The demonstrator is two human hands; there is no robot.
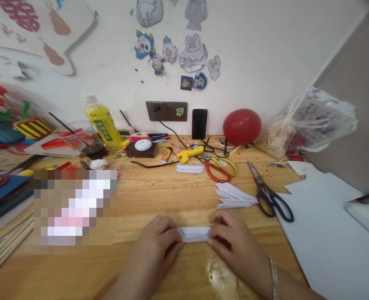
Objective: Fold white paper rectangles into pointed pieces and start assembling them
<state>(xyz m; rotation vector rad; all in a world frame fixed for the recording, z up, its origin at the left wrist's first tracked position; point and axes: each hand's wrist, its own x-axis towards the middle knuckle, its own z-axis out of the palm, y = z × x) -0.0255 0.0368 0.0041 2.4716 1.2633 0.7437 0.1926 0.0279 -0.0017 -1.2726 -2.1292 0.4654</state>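
A small folded strip of white paper (195, 234) is held level just over the wooden table. My left hand (159, 246) pinches its left end between thumb and fingers. At the other end, the thumb and fingers of my right hand (234, 239) grip it too. Creased flaps run along the strip and slant in at both ends. Beyond my right hand lie several folded white paper pieces (234, 196), fanned out. A small stack of folded paper strips (190, 168) rests farther back.
Black-handled scissors (268, 196) lie beside white paper sheets (331, 225) at the right. Farther back are red-and-yellow-handled scissors (220, 168), a yellow glue gun (190, 154), a red balloon (242, 126) and a drink bottle (103, 123). Wooden sticks (8, 246) lie at the left.
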